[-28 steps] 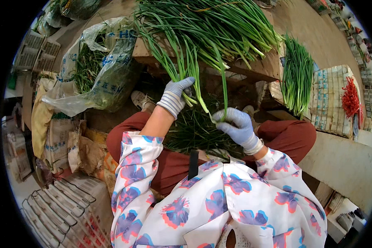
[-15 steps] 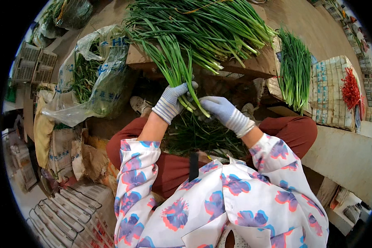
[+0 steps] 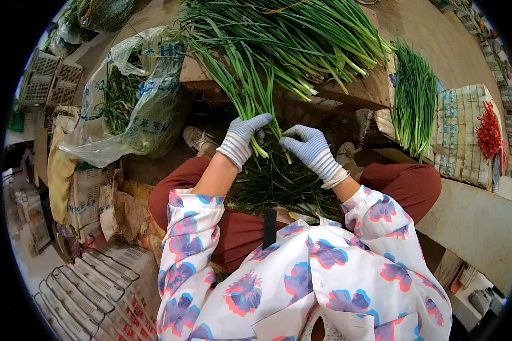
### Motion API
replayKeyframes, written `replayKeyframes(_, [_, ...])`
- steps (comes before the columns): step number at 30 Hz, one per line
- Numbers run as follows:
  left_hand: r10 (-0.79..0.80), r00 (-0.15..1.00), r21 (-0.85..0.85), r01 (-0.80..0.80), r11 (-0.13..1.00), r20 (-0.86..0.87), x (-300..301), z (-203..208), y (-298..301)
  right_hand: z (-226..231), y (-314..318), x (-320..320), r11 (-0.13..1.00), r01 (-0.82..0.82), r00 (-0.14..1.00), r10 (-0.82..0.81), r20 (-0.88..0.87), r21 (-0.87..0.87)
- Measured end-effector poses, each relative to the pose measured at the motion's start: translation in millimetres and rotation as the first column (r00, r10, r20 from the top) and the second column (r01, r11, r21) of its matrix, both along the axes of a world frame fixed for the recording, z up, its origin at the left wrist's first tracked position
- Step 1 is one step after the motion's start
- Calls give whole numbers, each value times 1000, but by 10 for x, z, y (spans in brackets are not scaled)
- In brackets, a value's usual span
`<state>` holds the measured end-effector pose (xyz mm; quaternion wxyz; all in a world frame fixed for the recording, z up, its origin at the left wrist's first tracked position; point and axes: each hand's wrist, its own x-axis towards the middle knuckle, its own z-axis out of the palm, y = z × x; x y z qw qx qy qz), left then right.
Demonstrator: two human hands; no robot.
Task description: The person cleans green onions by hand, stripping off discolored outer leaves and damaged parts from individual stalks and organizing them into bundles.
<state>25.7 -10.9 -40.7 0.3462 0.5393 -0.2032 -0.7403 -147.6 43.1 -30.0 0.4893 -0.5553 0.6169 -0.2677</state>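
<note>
My left hand point(image 3: 239, 140), in a striped blue-grey glove, is closed round a small bunch of garlic chives point(image 3: 243, 90). Their pale stem ends poke out below the fist, while the green leaves trail up toward a large heap of chives point(image 3: 293, 48) on a wooden bench. Beside it, my right hand point(image 3: 311, 149), gloved alike, has thumb and fingers pinched at one chive stalk that slants down a little apart from the bunch. The stalk's lower end shows under the fingertips.
Loose green trimmings point(image 3: 284, 184) lie between my legs. On the left, a clear plastic bag point(image 3: 170, 108) holds more greens. To the right are a neat chive bundle point(image 3: 412, 102) and a wrapped block point(image 3: 461, 136) with red ties point(image 3: 488, 132). Crates point(image 3: 91, 290) stand at lower left.
My right hand has shifted slightly right and up, away from the left fist. One stalk now stands apart from the bunch's stem ends. The left hand keeps its hold.
</note>
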Motion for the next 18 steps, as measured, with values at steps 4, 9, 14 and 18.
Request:
replayKeyframes(4, [-26, 998, -18, 27, 999, 54, 9, -9, 0, 123, -38, -26, 938, -219, 930, 116, -350, -271])
replayKeyframes(9, [6, 1000, 10, -6, 1000, 19, 26, -1, -37, 229, -235, -64, 884, -355, 838, 157, -523, -304])
replayKeyframes(14, [38, 998, 76, -34, 997, -52, 20, -4, -59, 382, 13, -102, 991, -70, 962, 97, 256, -112])
replayKeyframes(18, [28, 997, 139, -19, 990, -65, 69, -67, -83, 817, 472, -355, 993, -107, 626, 22, 780, 58])
